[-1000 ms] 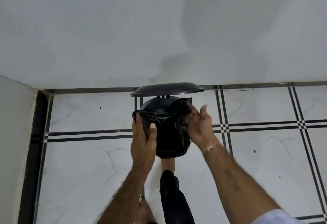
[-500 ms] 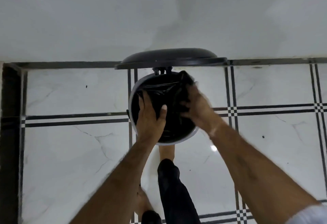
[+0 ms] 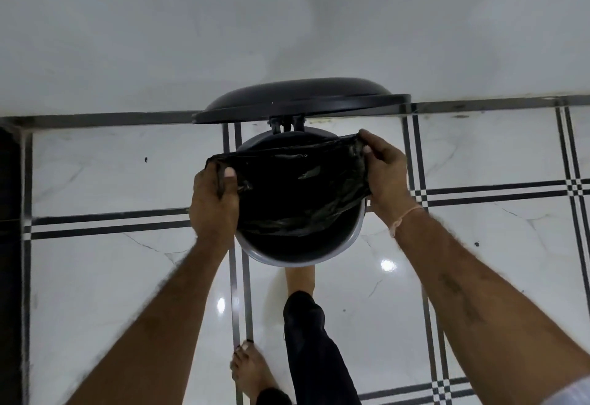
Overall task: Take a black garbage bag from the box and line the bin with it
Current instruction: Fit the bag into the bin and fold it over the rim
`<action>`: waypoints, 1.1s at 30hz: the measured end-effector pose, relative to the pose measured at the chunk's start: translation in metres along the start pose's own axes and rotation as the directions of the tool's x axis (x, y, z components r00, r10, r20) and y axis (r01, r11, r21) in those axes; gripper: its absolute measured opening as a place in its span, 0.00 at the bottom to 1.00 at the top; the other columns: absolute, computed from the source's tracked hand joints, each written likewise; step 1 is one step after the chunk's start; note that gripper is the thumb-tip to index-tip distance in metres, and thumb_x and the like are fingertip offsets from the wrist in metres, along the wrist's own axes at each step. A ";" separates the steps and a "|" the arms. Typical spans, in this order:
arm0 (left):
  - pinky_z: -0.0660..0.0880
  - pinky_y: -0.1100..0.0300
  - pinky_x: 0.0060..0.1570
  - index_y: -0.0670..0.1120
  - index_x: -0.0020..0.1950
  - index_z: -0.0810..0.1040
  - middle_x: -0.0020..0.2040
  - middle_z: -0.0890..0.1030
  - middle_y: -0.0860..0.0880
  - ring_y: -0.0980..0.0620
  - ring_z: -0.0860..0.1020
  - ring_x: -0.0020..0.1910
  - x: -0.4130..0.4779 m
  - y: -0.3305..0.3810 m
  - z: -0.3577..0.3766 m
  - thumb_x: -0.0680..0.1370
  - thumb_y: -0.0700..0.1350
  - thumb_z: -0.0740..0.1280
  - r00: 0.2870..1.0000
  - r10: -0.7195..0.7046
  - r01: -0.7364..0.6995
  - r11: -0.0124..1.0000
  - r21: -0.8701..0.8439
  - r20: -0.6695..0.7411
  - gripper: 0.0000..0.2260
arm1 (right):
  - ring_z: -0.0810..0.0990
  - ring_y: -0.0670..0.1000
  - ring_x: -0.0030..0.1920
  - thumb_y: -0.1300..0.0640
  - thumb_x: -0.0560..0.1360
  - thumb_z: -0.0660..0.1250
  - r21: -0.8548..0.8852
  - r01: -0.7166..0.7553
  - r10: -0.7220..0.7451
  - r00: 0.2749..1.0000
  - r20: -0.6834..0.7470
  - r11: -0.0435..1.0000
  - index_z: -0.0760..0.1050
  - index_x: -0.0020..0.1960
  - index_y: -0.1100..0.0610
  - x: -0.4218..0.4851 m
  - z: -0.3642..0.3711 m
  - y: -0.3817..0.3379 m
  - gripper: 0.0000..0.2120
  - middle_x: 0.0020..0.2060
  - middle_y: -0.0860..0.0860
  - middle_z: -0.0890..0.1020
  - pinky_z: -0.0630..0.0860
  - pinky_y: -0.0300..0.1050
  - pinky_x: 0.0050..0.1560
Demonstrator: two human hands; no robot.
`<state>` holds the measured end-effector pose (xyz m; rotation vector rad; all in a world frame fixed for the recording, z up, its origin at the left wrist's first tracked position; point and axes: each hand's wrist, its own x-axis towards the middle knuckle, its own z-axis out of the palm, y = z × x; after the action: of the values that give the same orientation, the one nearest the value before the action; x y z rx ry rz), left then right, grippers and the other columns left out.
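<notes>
Over the bin [image 3: 300, 260], black garbage bag [image 3: 303, 187] in left hand [image 3: 214, 201] and right hand [image 3: 386, 177].

Both bare forearms are extended forward and down, the hands held apart. The left hand [image 3: 214, 200] is curled, its thumb pinched onto the garbage bag [image 3: 300, 187]; the right hand [image 3: 384, 174] is pinched on it likewise.

Domestic interior, likely a home: glossy white marble-look floor tiles with black double-line borders [image 3: 479, 245], plain white wall [image 3: 287, 21], bare feet [image 3: 252, 369].
</notes>
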<state>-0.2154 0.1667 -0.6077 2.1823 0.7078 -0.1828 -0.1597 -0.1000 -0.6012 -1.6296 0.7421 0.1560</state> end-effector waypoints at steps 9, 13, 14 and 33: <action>0.70 0.50 0.54 0.59 0.73 0.71 0.59 0.80 0.42 0.36 0.79 0.59 0.038 -0.003 0.006 0.83 0.67 0.49 0.996 0.023 -0.033 0.993 0.112 0.089 0.24 | 0.75 0.49 0.73 0.67 0.81 0.65 -0.479 0.339 -0.242 0.936 0.255 0.809 0.73 0.76 0.53 0.024 -0.008 0.016 0.25 0.73 0.49 0.77 0.70 0.49 0.76; 0.69 0.48 0.63 0.50 0.70 0.79 0.65 0.81 0.40 0.36 0.77 0.66 0.055 0.000 0.008 0.84 0.67 0.42 0.965 -0.181 0.154 0.976 0.152 0.188 0.34 | 0.82 0.53 0.64 0.63 0.83 0.64 -0.527 0.248 -0.065 0.938 0.342 0.813 0.79 0.71 0.55 0.038 -0.009 0.016 0.18 0.61 0.52 0.85 0.76 0.55 0.70; 0.70 0.47 0.65 0.48 0.68 0.80 0.64 0.81 0.39 0.36 0.77 0.65 0.055 -0.001 0.007 0.83 0.68 0.41 0.950 -0.229 0.196 0.967 0.164 0.214 0.37 | 0.85 0.51 0.57 0.63 0.83 0.63 -0.479 0.177 -0.001 0.939 0.344 0.860 0.80 0.68 0.58 0.038 -0.011 0.015 0.15 0.54 0.52 0.87 0.81 0.53 0.63; 0.75 0.65 0.30 0.52 0.55 0.83 0.39 0.85 0.55 0.56 0.80 0.38 -0.012 -0.035 -0.004 0.85 0.51 0.64 0.698 -0.554 0.710 0.455 -0.537 0.454 0.08 | 0.69 0.46 0.28 0.61 0.82 0.68 -0.080 -0.362 0.357 0.932 -0.065 0.929 0.82 0.61 0.67 -0.010 -0.031 0.035 0.12 0.32 0.51 0.75 0.62 0.31 0.19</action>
<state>-0.2444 0.1822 -0.6243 1.0652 1.2282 -0.4612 -0.1959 -0.1255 -0.6192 -1.5739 1.0837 0.4192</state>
